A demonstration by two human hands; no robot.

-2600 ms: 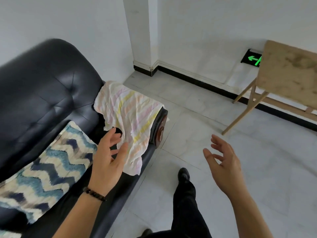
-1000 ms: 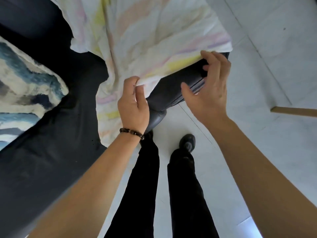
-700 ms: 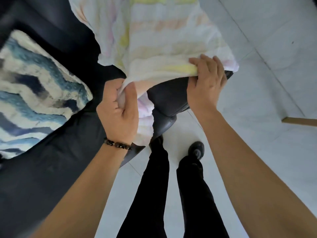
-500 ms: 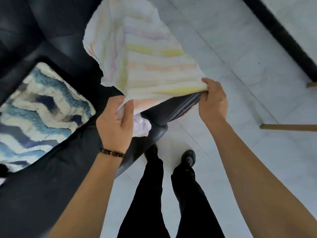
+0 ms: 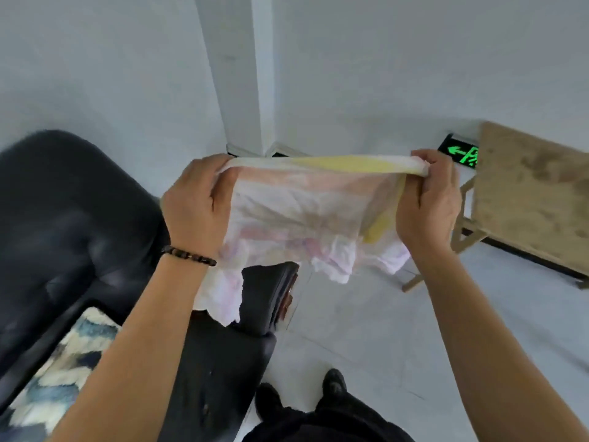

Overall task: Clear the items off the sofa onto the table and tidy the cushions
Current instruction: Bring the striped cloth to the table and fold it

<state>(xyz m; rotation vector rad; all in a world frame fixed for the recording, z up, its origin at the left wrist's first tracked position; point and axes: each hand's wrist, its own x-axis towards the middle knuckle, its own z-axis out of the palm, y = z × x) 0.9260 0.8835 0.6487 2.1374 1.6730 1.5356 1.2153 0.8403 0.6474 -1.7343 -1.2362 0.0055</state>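
Your left hand [image 5: 194,205] and right hand [image 5: 427,205] each grip a top corner of a pastel striped cloth [image 5: 306,215]. It hangs stretched between them, above the black sofa [image 5: 73,224] arm.

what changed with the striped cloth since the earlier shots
Both hands took hold of the striped cloth, earlier draped over the sofa arm, and lifted it; the left hand and right hand now hold its top edge stretched between them. The zigzag cushion stayed on the sofa, the wooden table by the wall.

Black sofa [image 5: 63,218] at my left carries a zigzag cushion [image 5: 63,371]; a wooden table [image 5: 535,193] stands on the pale floor [image 5: 366,330].
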